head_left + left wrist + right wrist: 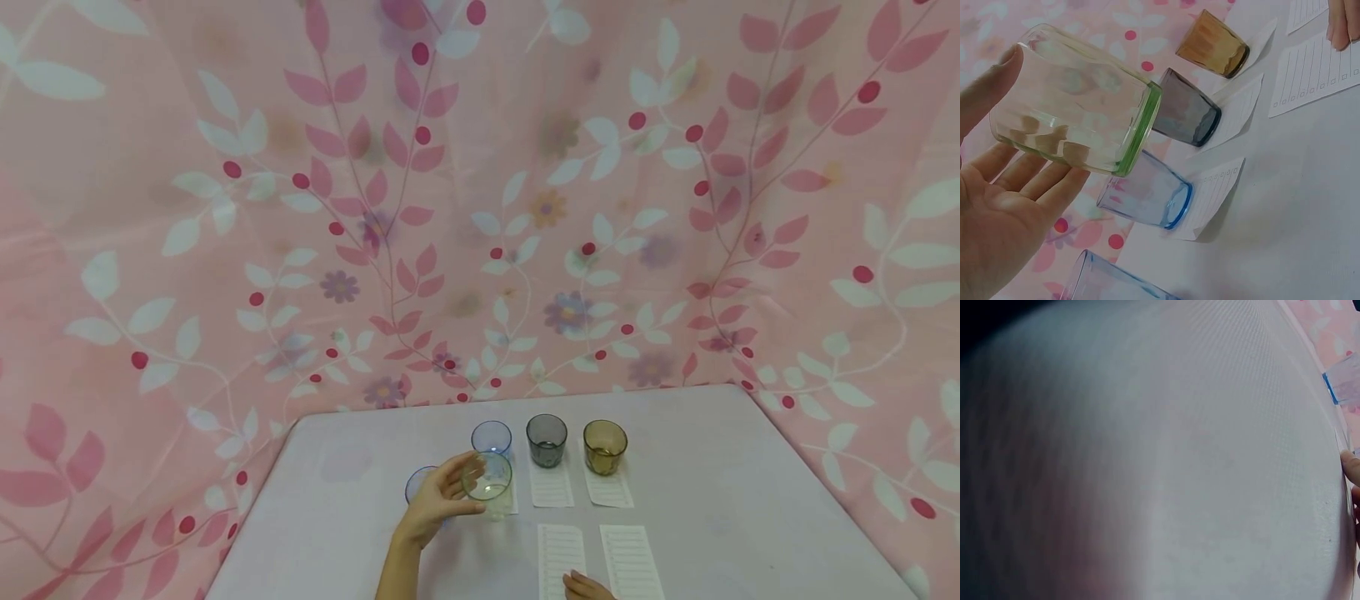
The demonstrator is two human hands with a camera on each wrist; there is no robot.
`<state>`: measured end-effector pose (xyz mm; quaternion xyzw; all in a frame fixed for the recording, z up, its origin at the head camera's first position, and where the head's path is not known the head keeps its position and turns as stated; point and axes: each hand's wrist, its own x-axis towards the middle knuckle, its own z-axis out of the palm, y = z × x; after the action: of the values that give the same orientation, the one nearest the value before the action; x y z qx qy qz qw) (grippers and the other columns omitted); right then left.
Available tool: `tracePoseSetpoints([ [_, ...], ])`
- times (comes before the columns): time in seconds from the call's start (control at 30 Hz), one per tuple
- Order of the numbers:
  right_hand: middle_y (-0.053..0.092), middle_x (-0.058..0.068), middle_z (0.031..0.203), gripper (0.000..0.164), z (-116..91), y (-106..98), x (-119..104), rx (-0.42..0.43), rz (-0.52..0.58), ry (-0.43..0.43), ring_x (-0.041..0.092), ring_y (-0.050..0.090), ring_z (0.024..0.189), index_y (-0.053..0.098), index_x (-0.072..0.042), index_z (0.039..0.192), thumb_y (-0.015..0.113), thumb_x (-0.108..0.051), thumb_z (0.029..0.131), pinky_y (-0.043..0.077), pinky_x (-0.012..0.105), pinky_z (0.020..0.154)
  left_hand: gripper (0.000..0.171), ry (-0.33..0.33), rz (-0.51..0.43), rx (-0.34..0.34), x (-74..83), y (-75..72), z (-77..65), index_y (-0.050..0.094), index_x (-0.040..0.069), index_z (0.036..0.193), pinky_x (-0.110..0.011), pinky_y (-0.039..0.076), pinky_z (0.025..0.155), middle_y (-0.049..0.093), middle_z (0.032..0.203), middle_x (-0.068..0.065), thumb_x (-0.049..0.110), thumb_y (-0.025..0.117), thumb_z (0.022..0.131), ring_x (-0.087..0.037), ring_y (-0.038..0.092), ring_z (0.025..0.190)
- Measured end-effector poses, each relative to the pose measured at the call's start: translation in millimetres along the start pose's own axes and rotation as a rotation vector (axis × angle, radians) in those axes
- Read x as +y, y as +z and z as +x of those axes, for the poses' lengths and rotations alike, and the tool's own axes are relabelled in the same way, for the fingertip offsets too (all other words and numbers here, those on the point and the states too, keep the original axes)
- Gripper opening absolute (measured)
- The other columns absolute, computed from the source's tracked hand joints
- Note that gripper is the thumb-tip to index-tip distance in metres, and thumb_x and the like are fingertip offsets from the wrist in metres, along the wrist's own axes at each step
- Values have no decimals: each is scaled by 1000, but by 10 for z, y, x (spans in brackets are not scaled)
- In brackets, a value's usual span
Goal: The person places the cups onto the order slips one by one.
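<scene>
My left hand (431,508) holds a clear green-tinted glass (487,490) above the table, thumb on one side and fingers on the other. In the left wrist view the glass (1085,100) is tilted on its side in the picture, its thick green base away from the palm. Behind it stand a light blue glass (491,435), a grey glass (547,442) and an amber glass (604,448), each on a paper slip. Another blue glass (417,481) is partly hidden by my left hand. The fingers of my right hand (587,587) rest on a near paper slip (561,550).
A second near slip (632,558) lies to the right of my right hand. Printed lines and small boxes mark the slips. The white-covered table (742,492) ends at a pink floral cloth (480,208) hanging behind and at both sides.
</scene>
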<state>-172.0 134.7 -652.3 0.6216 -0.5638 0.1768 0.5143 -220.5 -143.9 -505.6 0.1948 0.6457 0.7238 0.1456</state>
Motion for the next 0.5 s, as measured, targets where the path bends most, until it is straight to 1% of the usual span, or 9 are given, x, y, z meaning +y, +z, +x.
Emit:
tracePoseSetpoints([
  [0.13,29,37,139,43,-65,31,-2,2,19,-6,44,25,135,38,19,131,32,-13,103,26,40,113,82,-13,-23,6,-37,59,38,29,-9,141,-32,34,107,35,143,-28,-5,76,73,-42,31,134],
  [0.3,24,39,141,48,-145,48,-8,-19,72,-3,44,22,136,31,21,133,30,-17,103,24,40,114,83,2,-37,3,-85,133,78,27,-11,141,-39,31,109,32,143,-33,-6,75,73,-45,29,133],
  [0.37,24,39,141,49,-161,46,-12,-27,76,-4,44,22,136,32,20,133,30,-18,103,23,40,114,83,16,-46,6,-109,166,89,26,-13,140,-42,30,109,31,142,-35,-6,75,73,-48,28,133],
  [0.5,26,39,140,48,-165,40,-11,-34,66,-9,44,23,136,33,20,133,31,-17,103,24,40,114,83,26,-45,22,-173,234,106,27,-13,140,-41,31,108,33,141,-35,-6,75,72,-49,29,132],
])
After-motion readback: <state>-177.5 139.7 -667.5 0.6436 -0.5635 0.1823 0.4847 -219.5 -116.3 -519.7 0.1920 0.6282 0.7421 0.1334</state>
